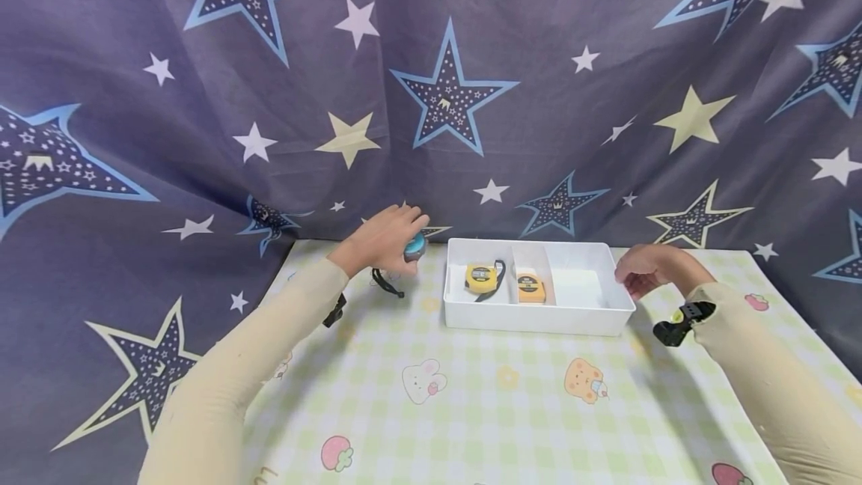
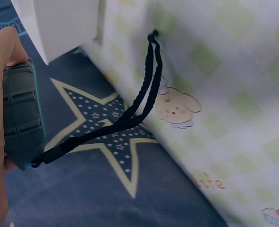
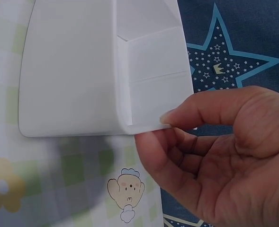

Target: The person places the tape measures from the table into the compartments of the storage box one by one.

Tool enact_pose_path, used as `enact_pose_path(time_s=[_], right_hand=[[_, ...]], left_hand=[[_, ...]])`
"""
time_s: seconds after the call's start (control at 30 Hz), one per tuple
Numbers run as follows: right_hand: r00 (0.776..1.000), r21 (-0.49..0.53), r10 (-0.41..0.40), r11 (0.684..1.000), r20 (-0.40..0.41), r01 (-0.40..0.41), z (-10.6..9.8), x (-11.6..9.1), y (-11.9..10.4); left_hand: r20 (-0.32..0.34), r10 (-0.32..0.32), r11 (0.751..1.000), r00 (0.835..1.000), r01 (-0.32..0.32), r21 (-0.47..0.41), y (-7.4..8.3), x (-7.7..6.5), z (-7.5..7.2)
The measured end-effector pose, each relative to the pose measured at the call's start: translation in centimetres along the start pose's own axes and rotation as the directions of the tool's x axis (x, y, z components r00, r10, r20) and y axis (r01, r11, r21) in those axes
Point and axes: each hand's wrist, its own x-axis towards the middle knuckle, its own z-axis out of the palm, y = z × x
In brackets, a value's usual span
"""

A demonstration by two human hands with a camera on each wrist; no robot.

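In the head view my left hand (image 1: 389, 236) grips a grey and teal tape measure (image 1: 415, 247) left of the white divided box (image 1: 532, 317). Its black wrist strap (image 2: 130, 118) trails down to the tablecloth in the left wrist view. My right hand (image 3: 224, 142) pinches the rim at the box's right end between thumb and forefinger. Inside the box, a yellow tape measure with a black strap (image 1: 480, 278) lies in the left compartment. An orange-yellow tape measure (image 1: 530, 289) sits in the middle one, while the right compartment shows only its white floor.
A pale green checked tablecloth (image 1: 471, 425) with cartoon prints covers the table. Behind it and down the left side hangs a dark blue star-patterned curtain (image 1: 431, 171), close to the back of the box. Each wrist wears a black strap mount (image 1: 680, 322).
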Motion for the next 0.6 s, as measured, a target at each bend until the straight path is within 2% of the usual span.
enact_pose_path(time_s=[0.3, 0.6], right_hand=[[1.000, -0.002, -0.008, 1.000, -0.013, 0.008, 0.1, -0.1, 0.0], [1.000, 0.007, -0.003, 1.000, -0.018, 0.003, 0.0, -0.1, 0.0]], left_hand=[[0.010, 0.035, 0.999, 0.999, -0.035, 0.026, 1.0, 1.4, -2.0], [-0.036, 0.084, 0.995, 0.996, -0.082, 0.052, 1.6, 3.1, -3.5]])
